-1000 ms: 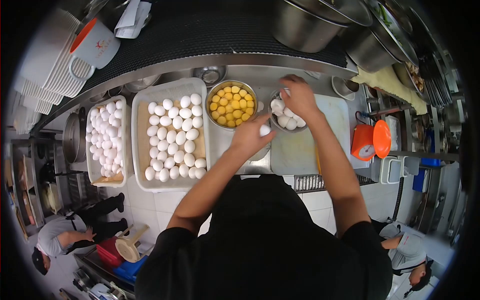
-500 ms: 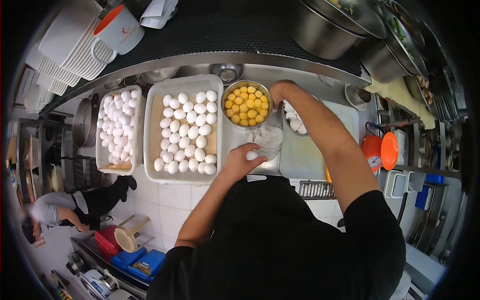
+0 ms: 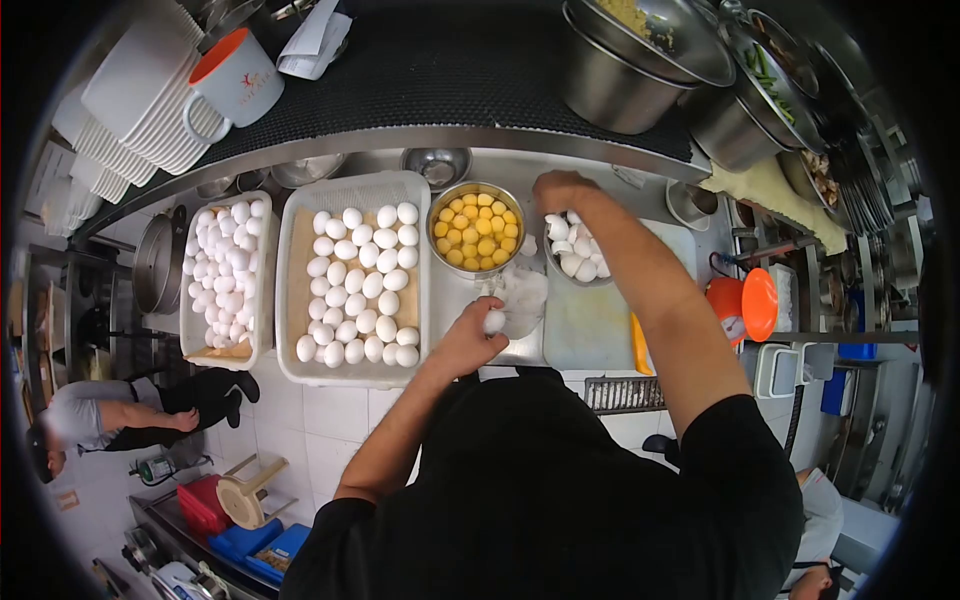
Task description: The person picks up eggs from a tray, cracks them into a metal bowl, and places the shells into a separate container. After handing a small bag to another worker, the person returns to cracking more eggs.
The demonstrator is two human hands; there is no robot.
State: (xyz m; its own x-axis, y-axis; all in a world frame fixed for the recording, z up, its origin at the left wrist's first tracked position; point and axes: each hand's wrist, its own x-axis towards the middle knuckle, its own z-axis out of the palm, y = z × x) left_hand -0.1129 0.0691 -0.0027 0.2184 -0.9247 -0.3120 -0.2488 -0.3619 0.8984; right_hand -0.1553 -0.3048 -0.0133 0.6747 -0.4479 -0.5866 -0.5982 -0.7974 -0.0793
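Observation:
My left hand (image 3: 468, 338) is closed around a white egg (image 3: 494, 322), just in front of a crumpled clear plastic sheet (image 3: 520, 298) on the steel counter. A steel bowl of yolks (image 3: 475, 232) stands beyond it. My right hand (image 3: 562, 190) hangs at the back edge of a bowl of white eggshells (image 3: 577, 252). Its fingers curl downward and their tips are hidden, so what they hold cannot be made out. A white shell piece (image 3: 528, 245) lies between the two bowls. Left of the yolks, a white crate (image 3: 424, 270) holds rows of whole eggs.
A second egg-filled crate (image 3: 266, 285) stands further left. Beneath my right forearm is a cutting board (image 3: 590, 335) with a yellow-handled tool (image 3: 638, 342). A shelf edge (image 3: 450, 138) runs across the back, bearing pots and bowls. A person (image 3: 120, 415) is at left, another (image 3: 820, 520) at lower right.
My view has shifted, so the crates and bowls sit lower and further left. My left hand keeps its egg. More of the shell bowl shows. A person has appeared at lower right.

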